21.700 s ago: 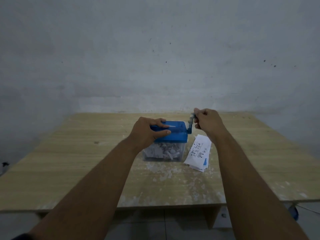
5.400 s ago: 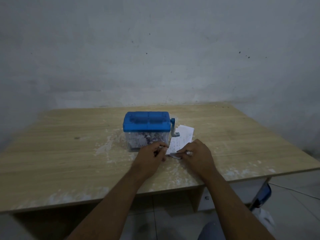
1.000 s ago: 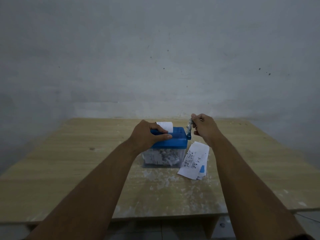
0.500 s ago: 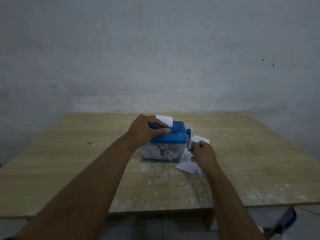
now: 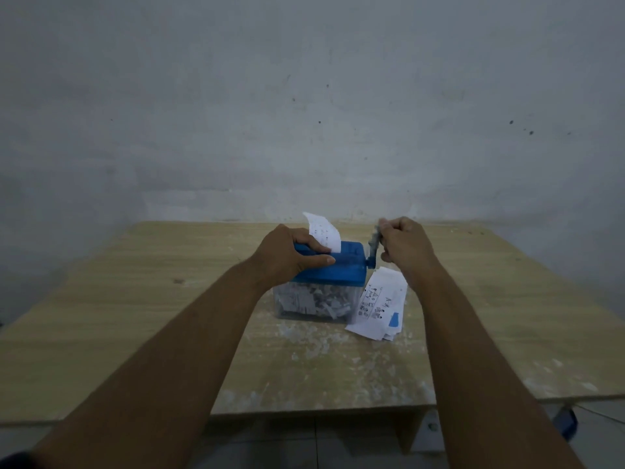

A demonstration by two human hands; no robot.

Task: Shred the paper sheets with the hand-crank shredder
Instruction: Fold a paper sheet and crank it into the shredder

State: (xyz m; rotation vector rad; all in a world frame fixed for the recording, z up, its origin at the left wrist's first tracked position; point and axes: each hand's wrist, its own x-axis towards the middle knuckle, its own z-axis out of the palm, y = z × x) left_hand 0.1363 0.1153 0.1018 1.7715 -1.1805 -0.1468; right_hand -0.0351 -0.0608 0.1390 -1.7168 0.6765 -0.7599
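With the left hand (image 5: 291, 257) clamped on the shredder (image 5: 341, 273) and the right hand (image 5: 404, 247) curled round its crank (image 5: 373, 243), steady turns should feed the sheet (image 5: 323, 231) straight.

We see a dim, bluish, evenly lit scene with soft shadows. Our right hand (image 5: 404, 245) and the crank (image 5: 373, 243) are motion-blurred; the table (image 5: 135, 316) bows at its near edge from wide-angle distortion.
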